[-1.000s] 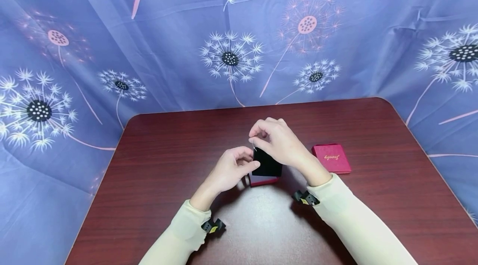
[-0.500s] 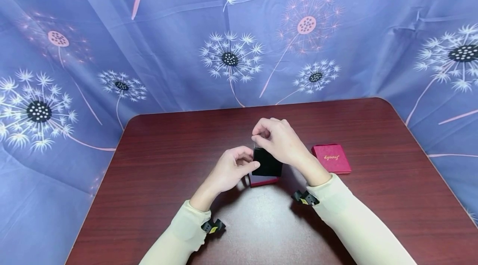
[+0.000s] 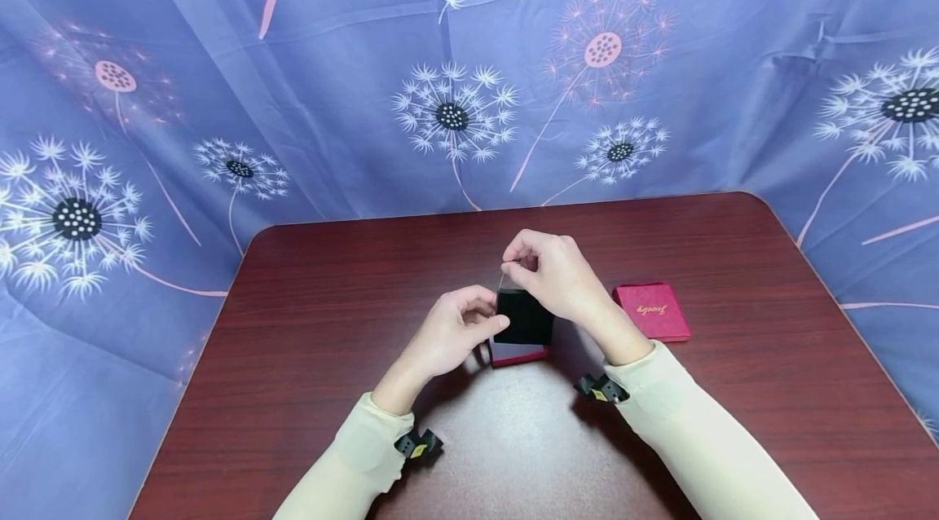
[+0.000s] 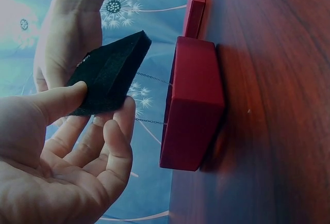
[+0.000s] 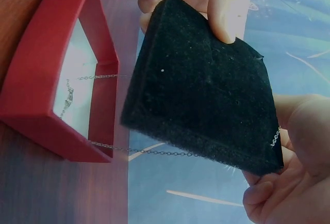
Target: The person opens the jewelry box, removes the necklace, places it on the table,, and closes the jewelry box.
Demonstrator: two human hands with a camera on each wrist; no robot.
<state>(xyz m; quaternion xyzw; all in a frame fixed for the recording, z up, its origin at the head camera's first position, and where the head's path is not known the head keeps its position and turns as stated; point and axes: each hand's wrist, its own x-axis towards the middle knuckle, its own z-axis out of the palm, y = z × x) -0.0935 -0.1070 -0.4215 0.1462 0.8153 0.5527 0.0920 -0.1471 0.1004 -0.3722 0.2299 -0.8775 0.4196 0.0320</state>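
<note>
My left hand (image 3: 451,332) holds a black velvety jewelry pad (image 3: 526,318) by its edge, thumb on the face and fingers beneath. At the pad's far left corner, my right hand (image 3: 553,271) pinches a thin silver necklace chain (image 5: 149,152) between thumb and fingertips. Two strands of it run from the pad down into the open red box (image 5: 36,74) in the right wrist view. A small clasp-like part lies on the box's white bottom. In the left wrist view the pad (image 4: 111,74) is tilted above the box (image 4: 196,100). What the right fingertips grip is partly hidden.
A red box lid (image 3: 650,312) with gold "Jewelry" lettering lies on the dark wood table (image 3: 330,324), right of my right forearm. A blue curtain (image 3: 330,96) with dandelion prints hangs behind the table's far edge.
My right hand has moved slightly right and away from the pad's corner, drawing a longer bit of chain into view. My left hand and the pad have barely moved.
</note>
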